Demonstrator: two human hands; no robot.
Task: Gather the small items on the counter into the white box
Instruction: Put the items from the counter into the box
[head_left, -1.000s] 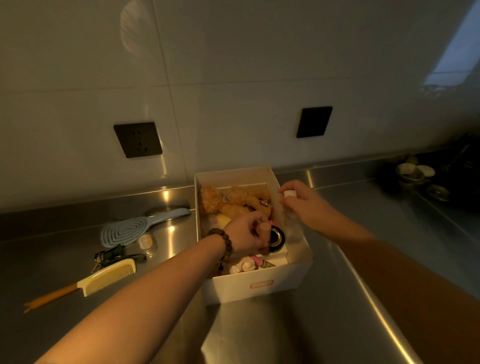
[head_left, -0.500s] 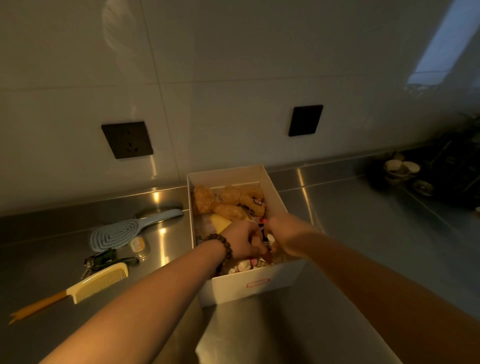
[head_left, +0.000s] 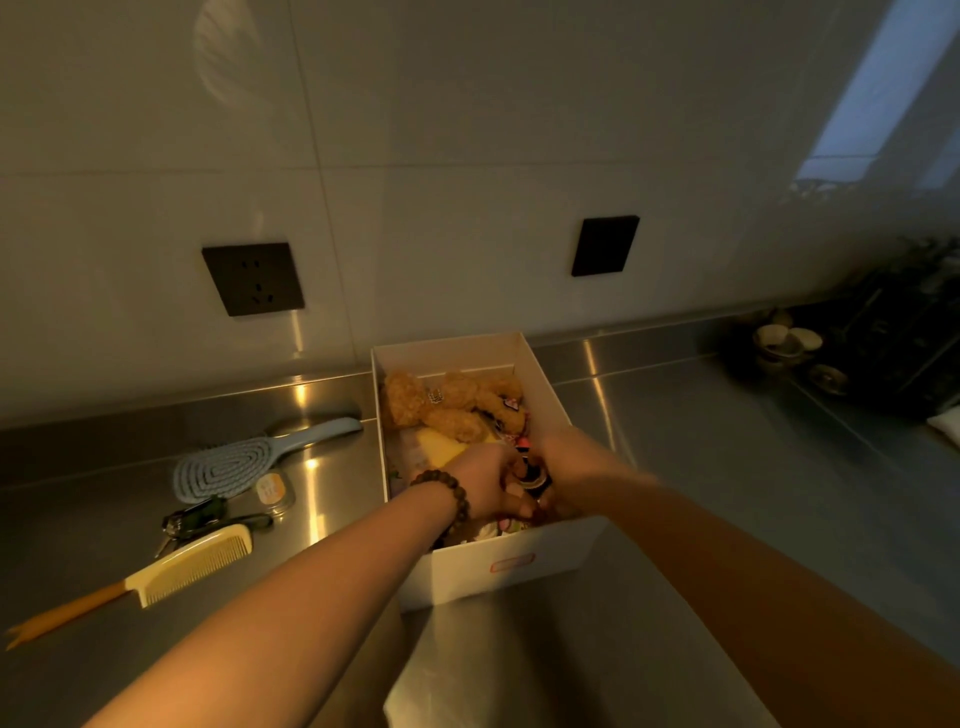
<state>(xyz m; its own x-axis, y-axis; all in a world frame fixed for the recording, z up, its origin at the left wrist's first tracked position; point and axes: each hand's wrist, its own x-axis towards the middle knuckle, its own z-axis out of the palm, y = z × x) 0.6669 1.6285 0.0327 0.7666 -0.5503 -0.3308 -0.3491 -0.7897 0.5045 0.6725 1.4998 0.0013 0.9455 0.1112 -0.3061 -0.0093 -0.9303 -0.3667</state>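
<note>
Head view: both hands, left hand (head_left: 488, 483) and right hand (head_left: 563, 480), seemingly grip a small dark jar (head_left: 531, 475) inside the white box (head_left: 519, 564) on the counter (head_left: 701, 441); we should seat it gently, then fetch the comb (head_left: 192, 564).

A wall of large pale glossy tiles (head_left: 467, 130) fills the upper view, dim and warm-lit. Two dark plates sit on it: a socket (head_left: 253, 279) at 10 o'clock and a plain square (head_left: 605, 246) at 1 o'clock. A window reflection (head_left: 878, 93) glints at 2 o'clock. Below runs a stainless steel counter (head_left: 701, 441); small bowls (head_left: 787, 343), perhaps ceramic, cluster at 3 o'clock.
</note>
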